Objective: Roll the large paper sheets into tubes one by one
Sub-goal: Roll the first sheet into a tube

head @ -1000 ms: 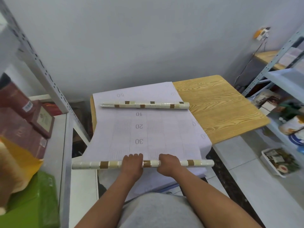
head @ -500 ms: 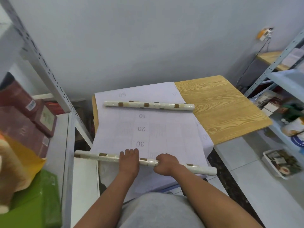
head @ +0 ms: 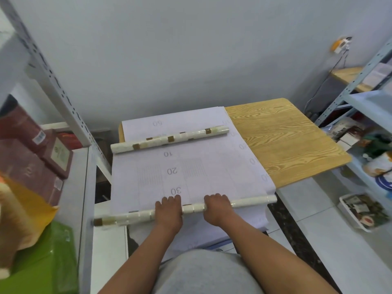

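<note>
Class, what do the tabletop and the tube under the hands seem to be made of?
Tabletop: wood or wood-look laminate, matt, with printed-looking grain. Near tube: rolled paper, likely glossy-coated; pale, brown tile print, faint sheen. Both hands hold it.

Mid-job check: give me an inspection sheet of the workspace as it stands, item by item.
Surface: wooden table, right part bare; paper sheets cover the left and hang over the near edge.
Job's things: near roll at the table's near edge, tilted, left end lower; far roll lies across the sheets near the wall.
Clutter: nothing seen on the table.
Hands: left hand and right hand side by side on the near roll, fingers curled over it.
Cables: a cable hangs from a wall socket, far right.
Surroundings: boxes on the left shelf; right shelf with goods; tray on the floor.
</note>
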